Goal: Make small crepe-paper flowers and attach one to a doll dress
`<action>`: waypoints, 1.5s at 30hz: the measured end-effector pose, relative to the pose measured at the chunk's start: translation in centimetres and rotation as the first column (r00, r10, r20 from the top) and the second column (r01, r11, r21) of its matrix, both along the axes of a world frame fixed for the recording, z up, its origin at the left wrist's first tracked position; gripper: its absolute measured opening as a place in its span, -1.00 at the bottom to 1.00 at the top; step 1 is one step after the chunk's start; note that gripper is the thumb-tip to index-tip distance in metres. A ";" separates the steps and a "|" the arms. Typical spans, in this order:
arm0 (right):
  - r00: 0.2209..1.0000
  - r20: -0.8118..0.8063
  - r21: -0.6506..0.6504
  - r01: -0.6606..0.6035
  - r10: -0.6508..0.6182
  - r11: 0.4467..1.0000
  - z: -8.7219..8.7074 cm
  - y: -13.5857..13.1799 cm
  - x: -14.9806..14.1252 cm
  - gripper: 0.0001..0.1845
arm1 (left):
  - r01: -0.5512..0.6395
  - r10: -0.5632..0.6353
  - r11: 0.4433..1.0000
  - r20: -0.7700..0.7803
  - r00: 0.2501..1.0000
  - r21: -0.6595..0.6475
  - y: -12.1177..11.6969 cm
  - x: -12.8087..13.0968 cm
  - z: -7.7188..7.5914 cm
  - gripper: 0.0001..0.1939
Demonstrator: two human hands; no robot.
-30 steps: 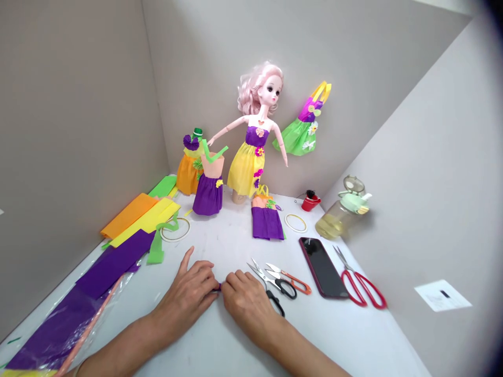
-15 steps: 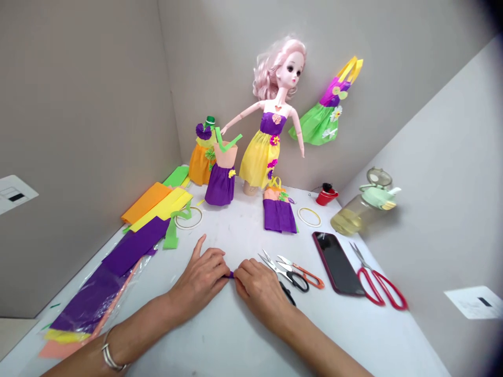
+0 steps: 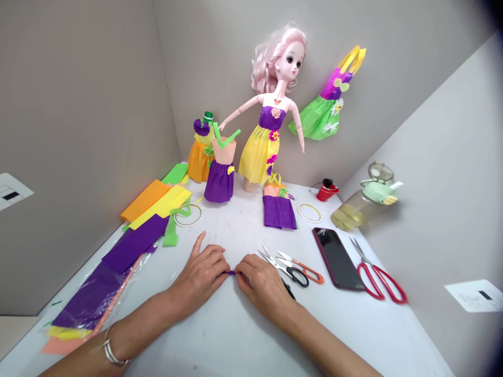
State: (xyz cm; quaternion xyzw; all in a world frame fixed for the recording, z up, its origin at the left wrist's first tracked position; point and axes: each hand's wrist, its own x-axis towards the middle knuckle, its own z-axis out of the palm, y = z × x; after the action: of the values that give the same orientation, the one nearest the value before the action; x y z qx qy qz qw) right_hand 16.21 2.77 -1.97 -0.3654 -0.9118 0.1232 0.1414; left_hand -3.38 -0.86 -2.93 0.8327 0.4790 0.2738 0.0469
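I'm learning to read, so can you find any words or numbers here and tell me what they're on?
No words can be read here.
The white paper label on the left wall: a black bar and marks, too small and blurred to read.
The white paper label on the right wall: a black bar and faint print, too small to read.

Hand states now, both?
Left hand: closed, pinching one end of a small purple paper strip.
Right hand: closed, pinching the other end.
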 end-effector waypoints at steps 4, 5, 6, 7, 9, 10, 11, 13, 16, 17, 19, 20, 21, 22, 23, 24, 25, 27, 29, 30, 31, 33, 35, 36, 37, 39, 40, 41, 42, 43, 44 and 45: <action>0.999 -0.049 -0.104 -0.006 0.001 0.995 0.3 -0.1 0.3 -0.85 | -0.003 0.007 0.999 0.064 0.998 -0.054 -0.1 0.0 0.1 -0.87; 0.998 -0.060 -0.135 -0.008 0.000 0.991 0.4 -0.1 0.4 -0.83 | -0.002 0.008 0.997 0.083 0.997 -0.077 -0.1 0.0 0.1 -0.88; 0.997 -0.075 -0.165 -0.012 0.000 0.986 0.5 -0.1 0.4 -0.85 | 0.001 0.010 0.995 0.100 0.995 -0.104 -0.1 -0.1 0.1 -0.89; 0.996 -0.094 -0.195 -0.016 -0.003 0.981 0.5 -0.1 0.5 -0.88 | 0.004 0.012 0.991 0.117 0.993 -0.133 -0.1 -0.1 0.1 -0.90; 0.990 -0.141 -0.259 -0.019 -0.018 0.966 0.7 -0.1 0.6 -0.89 | 0.012 0.017 0.981 0.148 0.989 -0.196 0.0 -0.2 0.1 -0.91; 0.985 -0.167 -0.297 -0.019 -0.032 0.955 0.8 -0.1 0.6 -0.86 | 0.019 0.020 0.973 0.164 0.986 -0.231 0.0 -0.3 0.1 -0.92; 0.980 -0.191 -0.340 -0.019 -0.050 0.940 0.9 0.0 0.6 -0.84 | 0.027 0.023 0.963 0.181 0.983 -0.267 0.1 -0.3 0.1 -0.92; 0.968 -0.231 -0.435 -0.012 -0.099 0.901 1.1 0.1 0.7 -0.83 | 0.048 0.025 0.941 0.212 0.977 -0.334 0.2 -0.4 0.3 -0.93; 0.951 -0.258 -0.549 0.000 -0.170 0.836 1.2 0.2 0.7 -0.84 | 0.070 0.025 0.921 0.237 0.971 -0.383 0.3 -0.5 0.4 -0.91; 0.948 -0.262 -0.566 0.001 -0.181 0.825 1.2 0.2 0.7 -0.83 | 0.071 0.024 0.921 0.237 0.971 -0.383 0.4 -0.6 0.4 -0.91; 0.949 -0.261 -0.566 0.000 -0.179 0.825 1.1 0.2 0.7 -0.83 | 0.065 0.020 0.930 0.226 0.974 -0.362 0.4 -0.6 0.3 -0.89; 0.952 -0.254 -0.552 0.001 -0.169 0.834 1.1 0.2 0.8 -0.82 | 0.060 0.016 0.936 0.213 0.977 -0.346 0.4 -0.6 0.2 -0.89; 0.957 -0.245 -0.531 0.003 -0.156 0.847 1.0 0.2 0.8 -0.82 | 0.055 0.012 0.943 0.197 0.980 -0.329 0.4 -0.6 0.2 -0.89; 0.962 -0.233 -0.506 0.006 -0.143 0.863 0.8 0.3 0.8 -0.82 | 0.048 0.009 0.949 0.178 0.984 -0.312 0.4 -0.6 0.1 -0.89; 0.967 -0.221 -0.477 0.007 -0.128 0.879 0.7 0.3 0.8 -0.82 | 0.042 0.006 0.953 0.159 0.987 -0.300 0.4 -0.6 0.1 -0.89; 0.971 -0.211 -0.444 0.005 -0.111 0.896 0.5 0.3 0.8 -0.82 | 0.037 0.005 0.956 0.141 0.990 -0.290 0.4 -0.6 0.1 -0.90; 0.975 -0.202 -0.409 0.002 -0.093 0.913 0.3 0.3 0.8 -0.82 | 0.030 0.006 0.959 0.126 0.992 -0.280 0.4 -0.6 0.0 -0.90; 0.982 -0.179 -0.336 -0.002 -0.062 0.942 -0.1 0.4 0.8 -0.82 | 0.016 0.012 0.966 0.109 0.994 -0.257 0.4 -0.5 0.0 -0.90; 0.987 -0.154 -0.271 -0.006 -0.038 0.962 -0.5 0.5 0.7 -0.82 | 0.010 0.014 0.974 0.103 0.995 -0.225 0.5 -0.5 -0.1 -0.90; 0.989 -0.143 -0.246 -0.008 -0.028 0.969 -0.6 0.5 0.7 -0.83 | 0.010 0.012 0.978 0.102 0.995 -0.211 0.5 -0.5 -0.1 -0.90; 0.991 -0.136 -0.228 -0.013 -0.018 0.974 -0.7 0.6 0.7 -0.83 | 0.011 0.010 0.980 0.103 0.995 -0.200 0.5 -0.5 -0.2 -0.89; 0.992 -0.126 -0.208 -0.030 0.003 0.978 -0.8 0.6 0.7 -0.84 | 0.016 0.004 0.982 0.104 0.995 -0.189 0.5 -0.6 -0.3 -0.89; 0.992 -0.121 -0.198 -0.045 0.021 0.979 -0.8 0.7 0.8 -0.83 | 0.022 -0.002 0.980 0.100 0.995 -0.196 0.5 -0.7 -0.3 -0.88; 0.993 -0.117 -0.191 -0.050 0.028 0.980 -0.8 0.7 0.8 -0.83 | 0.024 -0.005 0.979 0.095 0.995 -0.204 0.5 -0.7 -0.3 -0.88; 0.993 -0.113 -0.180 -0.055 0.035 0.982 -0.8 0.7 0.8 -0.83 | 0.024 -0.005 0.977 0.087 0.996 -0.211 0.5 -0.7 -0.3 -0.87; 0.994 -0.102 -0.150 -0.064 0.049 0.987 -0.8 0.6 0.9 -0.83 | 0.016 -0.001 0.977 0.073 0.997 -0.214 0.5 -0.8 -0.3 -0.87; 0.994 -0.095 -0.133 -0.071 0.059 0.989 -0.8 0.6 0.9 -0.83 | 0.012 0.002 0.978 0.068 0.998 -0.208 0.4 -0.7 -0.3 -0.87; 0.994 -0.089 -0.115 -0.078 0.068 0.990 -0.8 0.6 0.9 -0.83 | 0.010 0.004 0.980 0.065 0.998 -0.198 0.4 -0.7 -0.2 -0.87; 0.994 -0.084 -0.096 -0.084 0.076 0.992 -0.8 0.5 0.9 -0.82 | 0.008 0.004 0.983 0.064 0.998 -0.185 0.4 -0.7 -0.2 -0.87; 0.993 -0.077 -0.075 -0.090 0.084 0.993 -0.9 0.5 0.9 -0.82 | 0.009 0.002 0.986 0.063 0.998 -0.169 0.3 -0.6 -0.2 -0.86; 0.993 -0.070 -0.054 -0.094 0.090 0.994 -0.9 0.5 0.9 -0.82 | 0.010 0.000 0.988 0.061 0.998 -0.153 0.3 -0.6 -0.1 -0.85; 0.993 -0.062 -0.033 -0.098 0.096 0.995 -1.0 0.4 0.9 -0.81 | 0.011 -0.003 0.990 0.057 0.998 -0.138 0.3 -0.6 -0.1 -0.84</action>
State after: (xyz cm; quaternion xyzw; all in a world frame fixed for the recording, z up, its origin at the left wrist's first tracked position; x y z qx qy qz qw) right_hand 17.14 3.18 -2.99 -0.3191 -0.9214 0.1572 0.1563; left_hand -3.93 -0.58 -3.02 0.8209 0.4924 0.2635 0.1189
